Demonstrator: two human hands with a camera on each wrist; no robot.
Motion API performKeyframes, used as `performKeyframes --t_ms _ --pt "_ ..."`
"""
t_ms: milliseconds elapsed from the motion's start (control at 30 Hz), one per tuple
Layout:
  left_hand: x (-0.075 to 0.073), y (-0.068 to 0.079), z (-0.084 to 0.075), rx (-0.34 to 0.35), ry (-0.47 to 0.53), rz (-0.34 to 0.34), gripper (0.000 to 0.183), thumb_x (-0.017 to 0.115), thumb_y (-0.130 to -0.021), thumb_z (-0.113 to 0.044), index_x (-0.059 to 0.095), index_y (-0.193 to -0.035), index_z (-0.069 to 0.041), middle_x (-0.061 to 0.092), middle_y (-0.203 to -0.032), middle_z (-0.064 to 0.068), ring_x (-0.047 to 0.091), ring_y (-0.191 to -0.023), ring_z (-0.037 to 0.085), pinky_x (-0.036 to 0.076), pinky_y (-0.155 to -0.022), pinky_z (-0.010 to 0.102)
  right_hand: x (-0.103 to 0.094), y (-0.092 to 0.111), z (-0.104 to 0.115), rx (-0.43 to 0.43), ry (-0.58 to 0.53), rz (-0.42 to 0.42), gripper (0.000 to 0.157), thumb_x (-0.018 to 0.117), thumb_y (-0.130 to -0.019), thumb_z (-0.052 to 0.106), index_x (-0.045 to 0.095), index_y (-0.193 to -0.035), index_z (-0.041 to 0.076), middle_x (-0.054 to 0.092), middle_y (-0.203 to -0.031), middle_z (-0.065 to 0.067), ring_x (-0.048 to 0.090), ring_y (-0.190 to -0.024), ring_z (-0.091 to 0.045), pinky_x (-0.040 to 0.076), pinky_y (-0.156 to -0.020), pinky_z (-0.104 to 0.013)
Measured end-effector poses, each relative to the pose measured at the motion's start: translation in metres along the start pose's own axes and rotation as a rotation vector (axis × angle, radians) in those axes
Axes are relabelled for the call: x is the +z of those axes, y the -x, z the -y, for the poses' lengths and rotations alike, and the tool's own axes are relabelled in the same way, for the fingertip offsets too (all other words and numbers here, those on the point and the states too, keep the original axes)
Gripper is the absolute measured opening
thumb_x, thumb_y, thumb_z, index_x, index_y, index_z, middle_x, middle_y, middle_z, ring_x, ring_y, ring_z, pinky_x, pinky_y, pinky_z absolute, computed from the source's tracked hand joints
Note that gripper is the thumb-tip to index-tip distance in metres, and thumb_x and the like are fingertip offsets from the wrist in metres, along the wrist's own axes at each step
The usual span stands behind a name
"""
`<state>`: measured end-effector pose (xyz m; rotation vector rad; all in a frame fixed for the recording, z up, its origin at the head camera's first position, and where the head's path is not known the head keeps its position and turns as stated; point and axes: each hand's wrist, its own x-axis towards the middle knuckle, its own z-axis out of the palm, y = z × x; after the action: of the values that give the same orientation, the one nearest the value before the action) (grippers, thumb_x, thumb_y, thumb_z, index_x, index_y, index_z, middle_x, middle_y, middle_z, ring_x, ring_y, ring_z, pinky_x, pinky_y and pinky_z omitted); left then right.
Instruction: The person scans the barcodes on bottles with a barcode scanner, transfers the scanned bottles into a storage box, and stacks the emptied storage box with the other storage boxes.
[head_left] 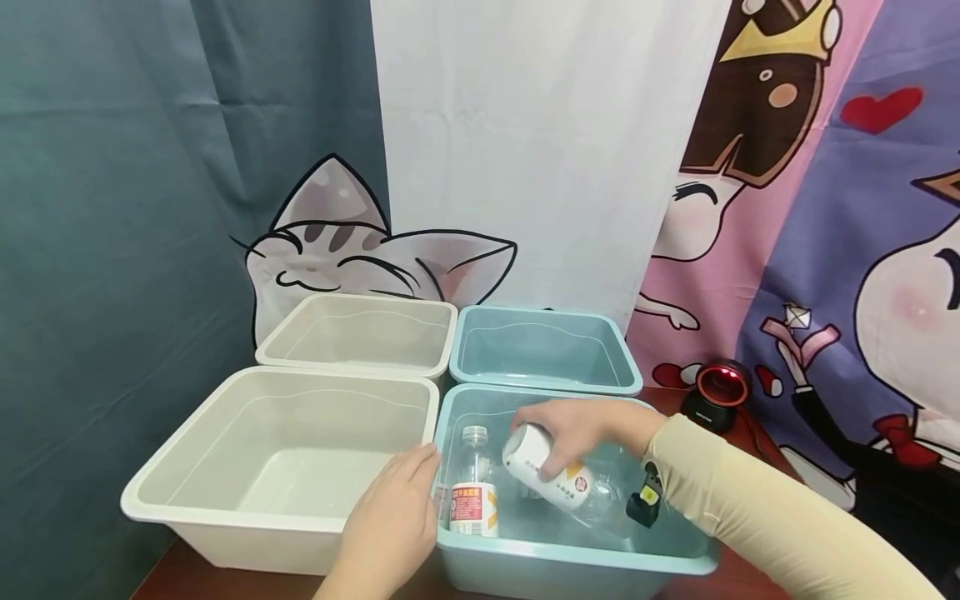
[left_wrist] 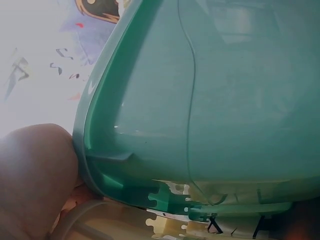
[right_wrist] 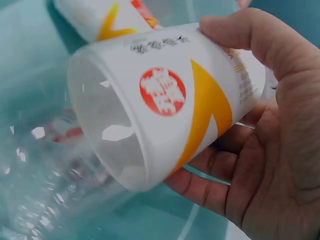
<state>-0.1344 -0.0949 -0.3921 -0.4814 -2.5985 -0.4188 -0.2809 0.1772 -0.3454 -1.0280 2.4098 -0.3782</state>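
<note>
The right hand [head_left: 577,423] grips a tilted white cup [head_left: 551,487] in the front blue bin [head_left: 570,551], near its middle, while a labelled clear bottle [head_left: 474,496] sits by that bin's left edge, where the left hand [head_left: 393,512] rests, fingers extended, beside the front white bin [head_left: 247,546].

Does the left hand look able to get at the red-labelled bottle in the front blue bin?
Likely yes: the left hand is at the left rim of the front blue bin, close to the bottle, with only that rim between; the right hand and white cup are farther right.
</note>
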Motion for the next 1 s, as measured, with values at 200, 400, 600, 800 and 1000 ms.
performKeyframes --t_ms 200,400,600,800,1000 --pt "0.0 0.002 -0.001 0.01 -0.005 -0.023 0.042 0.063 -0.081 -0.005 0.068 -0.121 0.005 0.065 -0.13 0.014 0.06 -0.125 0.028 0.044 -0.11 0.043 -0.014 0.008 -0.007 -0.039 -0.098 -0.087 0.06 0.08 -0.076 0.034 0.053 -0.128 0.022 0.061 -0.101 0.005 0.061 -0.088 -0.014 0.056 -0.07 -0.03" --pt "-0.002 0.001 -0.003 0.007 0.011 -0.029 0.038 0.064 -0.082 -0.006 0.069 -0.118 0.005 0.066 -0.127 0.015 0.062 -0.121 0.031 0.047 -0.107 0.045 -0.022 0.012 -0.01 -0.059 -0.17 -0.147 0.062 0.079 -0.077 0.03 0.052 -0.131 0.014 0.062 -0.102 0.0 0.062 -0.088 -0.017 0.058 -0.07 -0.033" --pt "-0.013 -0.01 -0.008 -0.005 0.063 -0.014 0.029 0.064 -0.087 -0.012 0.072 -0.11 0.003 0.069 -0.116 0.013 0.066 -0.11 0.029 0.054 -0.097 0.045 -0.03 0.017 -0.016 -0.084 -0.196 -0.23 0.061 0.078 -0.08 0.03 0.051 -0.131 0.013 0.062 -0.104 -0.002 0.061 -0.089 -0.019 0.056 -0.072 -0.035" --pt "-0.023 -0.025 -0.019 -0.046 0.12 0.138 0.028 0.063 -0.092 -0.021 0.071 -0.109 0.0 0.069 -0.109 0.009 0.066 -0.106 0.028 0.053 -0.095 0.046 -0.037 0.022 -0.018 -0.11 -0.248 -0.301 0.057 0.077 -0.081 0.027 0.052 -0.13 0.013 0.063 -0.101 -0.004 0.063 -0.087 -0.021 0.057 -0.073 -0.038" --pt "-0.019 -0.045 -0.031 -0.11 0.272 0.266 0.049 0.06 -0.095 -0.03 0.061 -0.133 0.001 0.065 -0.131 0.016 0.06 -0.125 0.033 0.047 -0.105 0.052 -0.042 0.023 -0.02 -0.15 -0.316 -0.385 0.055 0.076 -0.085 0.023 0.05 -0.132 0.009 0.064 -0.104 -0.007 0.063 -0.09 -0.023 0.057 -0.075 -0.038"
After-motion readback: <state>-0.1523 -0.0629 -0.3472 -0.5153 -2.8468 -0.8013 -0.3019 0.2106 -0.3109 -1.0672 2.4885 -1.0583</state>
